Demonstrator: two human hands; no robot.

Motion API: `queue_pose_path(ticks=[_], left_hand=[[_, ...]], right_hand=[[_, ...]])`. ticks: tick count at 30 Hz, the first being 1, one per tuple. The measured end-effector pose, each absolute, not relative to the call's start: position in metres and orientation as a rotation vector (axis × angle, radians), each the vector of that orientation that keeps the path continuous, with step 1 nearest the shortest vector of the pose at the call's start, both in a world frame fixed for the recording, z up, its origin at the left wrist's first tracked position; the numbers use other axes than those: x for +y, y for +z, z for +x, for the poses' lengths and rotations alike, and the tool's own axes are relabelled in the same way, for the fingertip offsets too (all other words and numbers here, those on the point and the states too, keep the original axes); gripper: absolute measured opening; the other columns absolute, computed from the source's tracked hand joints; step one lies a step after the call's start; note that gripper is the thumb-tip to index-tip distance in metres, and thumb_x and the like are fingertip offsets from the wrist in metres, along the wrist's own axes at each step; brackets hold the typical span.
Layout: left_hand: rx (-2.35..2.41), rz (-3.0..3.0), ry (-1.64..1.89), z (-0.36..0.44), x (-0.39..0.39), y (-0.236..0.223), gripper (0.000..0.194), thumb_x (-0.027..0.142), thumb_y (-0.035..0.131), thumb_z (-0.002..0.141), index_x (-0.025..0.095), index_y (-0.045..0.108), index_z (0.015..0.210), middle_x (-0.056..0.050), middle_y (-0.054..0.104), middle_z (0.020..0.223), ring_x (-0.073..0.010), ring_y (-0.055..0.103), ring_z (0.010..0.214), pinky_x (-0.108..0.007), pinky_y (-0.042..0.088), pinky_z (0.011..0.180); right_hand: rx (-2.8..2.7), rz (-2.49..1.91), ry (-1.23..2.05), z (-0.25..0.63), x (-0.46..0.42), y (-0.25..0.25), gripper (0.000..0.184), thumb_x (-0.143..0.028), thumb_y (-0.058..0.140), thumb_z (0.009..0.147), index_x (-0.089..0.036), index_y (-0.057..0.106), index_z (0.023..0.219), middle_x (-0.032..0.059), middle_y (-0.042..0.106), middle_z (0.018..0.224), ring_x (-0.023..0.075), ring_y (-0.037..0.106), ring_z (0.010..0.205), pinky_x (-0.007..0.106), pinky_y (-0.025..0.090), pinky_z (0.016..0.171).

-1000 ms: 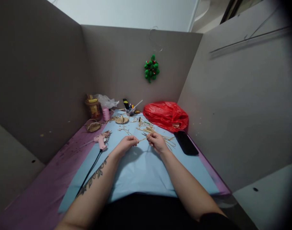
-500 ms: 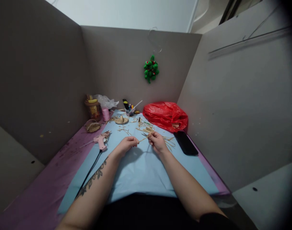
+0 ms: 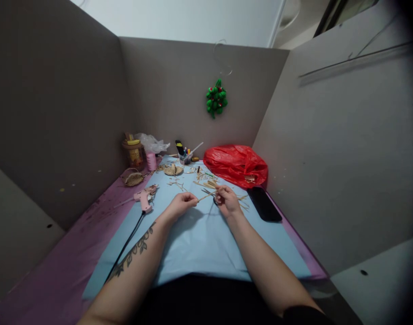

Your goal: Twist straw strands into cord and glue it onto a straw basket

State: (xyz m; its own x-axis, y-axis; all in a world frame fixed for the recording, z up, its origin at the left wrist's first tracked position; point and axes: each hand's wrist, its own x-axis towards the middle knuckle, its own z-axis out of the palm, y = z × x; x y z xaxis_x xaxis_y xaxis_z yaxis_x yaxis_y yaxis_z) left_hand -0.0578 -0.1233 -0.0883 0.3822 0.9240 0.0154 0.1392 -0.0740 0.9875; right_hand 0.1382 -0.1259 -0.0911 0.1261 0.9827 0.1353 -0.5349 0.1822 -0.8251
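Note:
Between my two hands runs a thin tan straw strand [image 3: 205,197], stretched just above the blue sheet. My left hand [image 3: 183,202] is closed, pinching the strand's left end at its fingertips. My right hand [image 3: 227,200] is closed on the other end, fingers curled. Under and beside the right hand lie scissors [image 3: 206,192], partly hidden by it. Loose straw pieces [image 3: 210,183] are spread behind and to the right of that hand. Farther back on the sheet sits a small woven straw piece [image 3: 173,170].
A pink glue gun [image 3: 144,198] with a black cord lies at left, near a small woven basket [image 3: 133,178]. A black phone [image 3: 264,204] and a red plastic bag [image 3: 236,164] are at right. Grey panels [image 3: 179,90] enclose the table.
My right hand has shifted slightly right, and a little more of the strand shows between the hands. The whole view has moved slightly; my left hand keeps its pinch.

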Motion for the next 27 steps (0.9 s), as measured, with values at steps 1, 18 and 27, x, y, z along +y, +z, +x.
queue_pose_path(ticks=[1, 18, 27], left_hand=[[1.005, 1.511, 0.869, -0.0582, -0.1236, -0.0879, 0.030, 0.042, 0.065, 0.065, 0.013, 0.063, 0.074, 0.002, 0.054, 0.059, -0.0067, 0.040, 0.048, -0.021, 0.026, 0.048], [1.065, 1.333, 1.044, -0.0629, -0.1238, -0.0780, 0.038, 0.050, 0.058, 0.070, 0.013, 0.061, 0.076, -0.001, 0.057, 0.063, -0.0096, 0.049, 0.055, -0.020, 0.034, 0.049], [1.143, 1.440, 1.107, -0.0623, -0.1198, -0.0821, 0.026, 0.040, 0.054, 0.071, 0.015, 0.058, 0.064, 0.003, 0.051, 0.051, -0.0079, 0.041, 0.046, -0.020, 0.030, 0.046]], right_hand=[[-0.790, -0.698, 1.249, 0.1388, -0.1256, -0.0908, 0.029, -0.035, 0.080, 0.052, -0.016, 0.062, 0.066, -0.0040, 0.049, 0.046, 0.0053, 0.037, 0.041, 0.016, 0.023, 0.036], [-0.839, -0.714, 1.229, 0.1441, -0.1300, -0.0881, 0.023, -0.031, 0.077, 0.057, -0.016, 0.065, 0.070, -0.0013, 0.053, 0.054, 0.0062, 0.041, 0.044, 0.017, 0.024, 0.037], [-0.783, -0.761, 1.245, 0.1454, -0.1260, -0.0923, 0.024, -0.032, 0.076, 0.057, -0.015, 0.064, 0.069, -0.0021, 0.049, 0.052, 0.0058, 0.038, 0.043, 0.017, 0.023, 0.036]])
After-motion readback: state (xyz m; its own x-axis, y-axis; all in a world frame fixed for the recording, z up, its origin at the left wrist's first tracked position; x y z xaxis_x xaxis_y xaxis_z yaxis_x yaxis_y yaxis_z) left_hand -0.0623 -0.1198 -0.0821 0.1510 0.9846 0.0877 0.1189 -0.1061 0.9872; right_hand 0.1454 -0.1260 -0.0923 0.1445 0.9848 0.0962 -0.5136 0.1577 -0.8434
